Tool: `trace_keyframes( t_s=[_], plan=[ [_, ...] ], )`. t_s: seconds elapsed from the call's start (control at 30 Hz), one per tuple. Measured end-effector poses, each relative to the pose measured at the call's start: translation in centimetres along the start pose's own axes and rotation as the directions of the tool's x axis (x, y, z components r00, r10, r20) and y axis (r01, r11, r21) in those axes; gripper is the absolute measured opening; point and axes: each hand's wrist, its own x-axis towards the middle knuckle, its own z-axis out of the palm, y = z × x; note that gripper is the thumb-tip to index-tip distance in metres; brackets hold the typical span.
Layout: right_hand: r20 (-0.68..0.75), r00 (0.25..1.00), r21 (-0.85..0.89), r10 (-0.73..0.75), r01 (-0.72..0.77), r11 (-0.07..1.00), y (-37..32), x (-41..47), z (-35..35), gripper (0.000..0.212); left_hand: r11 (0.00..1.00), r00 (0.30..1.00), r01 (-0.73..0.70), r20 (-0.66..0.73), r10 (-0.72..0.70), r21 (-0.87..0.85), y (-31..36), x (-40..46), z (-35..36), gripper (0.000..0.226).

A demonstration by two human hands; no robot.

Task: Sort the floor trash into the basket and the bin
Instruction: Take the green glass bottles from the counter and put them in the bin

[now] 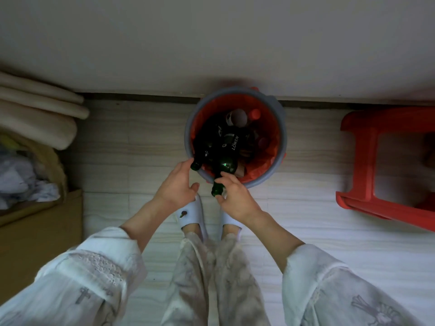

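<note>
- The floor (146, 142) is of pale planks and it meets a plain light wall (211, 43) on the far side of the fingers.
- A red plastic stool (367, 147) stands well apart to the right of the right hand.
- A brown cardboard box (35, 231) with crumpled white stuff in it stands well to the left of the left hand, and rolled beige mats (40, 107) lie beyond it.
- The grey bin (282, 128) with a red liner stands against the wall, just beyond the fingertips of both hands. Dark bottles and a cup fill it.
- Both arms reach forward and down from loose white sleeves, the forearms bare, and they come together toward the near rim of the bin.
- The right hand (237, 196) is over the near rim. Its thumb and fingers pinch the neck of a green glass bottle (223, 170); the body of this bottle lies inside the bin and the neck points out toward the person.
- The left hand (179, 184) is spread, palm toward the bin, fingers released and holding nothing. The fingertips touch or nearly touch the mouth of a second dark bottle (200, 156), which leans on the rim; I cannot tell which.
- Two white slippers (193, 215) stand on the floor below the hands.
</note>
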Motion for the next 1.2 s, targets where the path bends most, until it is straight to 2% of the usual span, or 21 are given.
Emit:
trace_keyframes(
  t_s=[0.07,0.17,0.3,0.47,0.57,0.67,0.8,1.0,1.2],
  plan=[
    [0.035,0.999,-0.004,0.023,-0.023,1.0,-0.6,-0.4,-0.9,0.05,0.999,0.999,0.035,-0.011,-0.035,-0.02,0.1,-0.9,-0.3,0.063],
    [0.002,0.997,0.021,0.072,-0.072,0.997,-2.1,-2.6,-2.4,0.05,0.995,0.995,0.098,-0.029,-0.098,-0.024,0.4,-3.3,-1.0,0.058],
    [0.008,0.996,0.041,0.086,-0.087,0.995,-5.0,-6.9,-4.0,0.045,0.976,0.986,0.162,-0.022,-0.167,-0.145,1.5,-8.0,-2.2,0.054],
    [0.0,0.999,0.088,0.037,-0.037,0.995,-11.4,-13.6,-5.4,0.036,0.926,0.986,0.089,-0.099,-0.134,-0.368,4.1,-17.1,-5.7,0.043],
    [-0.037,0.999,0.086,-0.02,0.023,0.996,-16.1,-17.5,-5.8,0.033,0.887,0.969,0.021,-0.209,-0.132,-0.461,4.5,-23.0,-7.8,0.039],
    [-0.023,0.992,0.033,-0.121,0.121,0.992,-21.1,-21.1,-4.6,0.031,0.839,0.915,-0.023,-0.35,-0.201,-0.544,3.3,-29.2,-9.9,0.036],
    [0.096,0.964,-0.083,-0.247,0.256,0.963,-27.6,-25.6,-0.4,0.028,0.758,0.824,-0.052,-0.457,-0.335,-0.65,-0.3,-37.7,-11.1,0.033],
    [0.214,0.916,-0.159,-0.34,0.376,0.913,-34.7,-32.8,8.5,0.026,0.591,0.663,-0.106,-0.5,-0.557,-0.799,-8.1,-50.4,-8.9,0.032],
    [0.412,0.838,-0.243,-0.357,0.479,0.844,-38.0,-39.8,22.9,0.025,0.524,0.524,-0.144,-0.514,-0.679,-0.839,-18.4,-63.6,-4.8,0.036]
  ],
)
